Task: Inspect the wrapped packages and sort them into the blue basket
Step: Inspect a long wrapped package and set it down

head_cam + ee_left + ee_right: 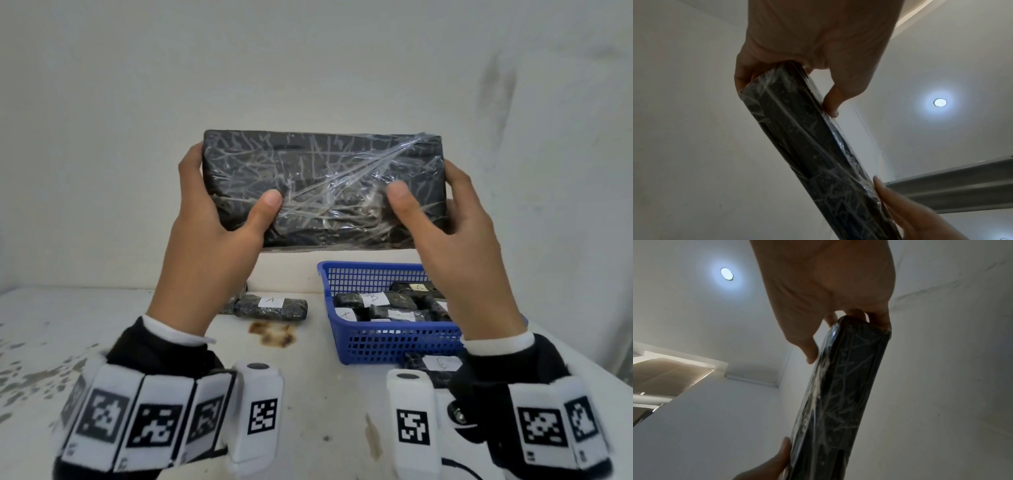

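Hands grip one package: left hand [212,240] and right hand [459,246] clasp opposite ends of the black wrapped package [325,185], raised above the blue basket [394,342].

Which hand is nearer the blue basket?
Right. The right hand is up above the blue basket, overlapping its right side in the head view; the left hand is off to its left.
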{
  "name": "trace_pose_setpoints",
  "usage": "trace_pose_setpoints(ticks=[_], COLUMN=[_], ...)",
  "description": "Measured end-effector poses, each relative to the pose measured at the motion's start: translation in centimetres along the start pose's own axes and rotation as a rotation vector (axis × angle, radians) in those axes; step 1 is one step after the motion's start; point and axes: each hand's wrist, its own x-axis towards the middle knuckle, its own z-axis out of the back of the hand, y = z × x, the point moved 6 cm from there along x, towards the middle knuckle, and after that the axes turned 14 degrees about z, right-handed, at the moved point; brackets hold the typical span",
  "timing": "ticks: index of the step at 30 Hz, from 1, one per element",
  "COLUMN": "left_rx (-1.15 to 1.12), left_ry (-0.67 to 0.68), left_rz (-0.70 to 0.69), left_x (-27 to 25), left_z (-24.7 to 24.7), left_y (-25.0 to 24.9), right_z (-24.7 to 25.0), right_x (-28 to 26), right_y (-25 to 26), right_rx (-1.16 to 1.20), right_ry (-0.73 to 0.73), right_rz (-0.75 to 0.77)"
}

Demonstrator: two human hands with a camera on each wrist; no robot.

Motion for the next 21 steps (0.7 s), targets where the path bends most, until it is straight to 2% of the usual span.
trace_pose_setpoints(ticks=[6,13,21], left_rx=[-0.061,-0.135,-0.151], left_ry=[0.006,0.011,0.016], left_rz=[0.057,0.067,0.140], left_x=[0.7,0.8,0.8], left_z=[0.4,0.6,0.3], left_y=[0.7,0.7,0.9], right_z=[0.6,1.2,1.1], right_x=[0.4,0.4,0.4], right_y=[-0.5,-0.6,-1.2], right_rx=[0.084,0.074,0.069], right_ry=[0.001,0.022,-0.043], right_rz=[-0.058,-0.095,-0.096])
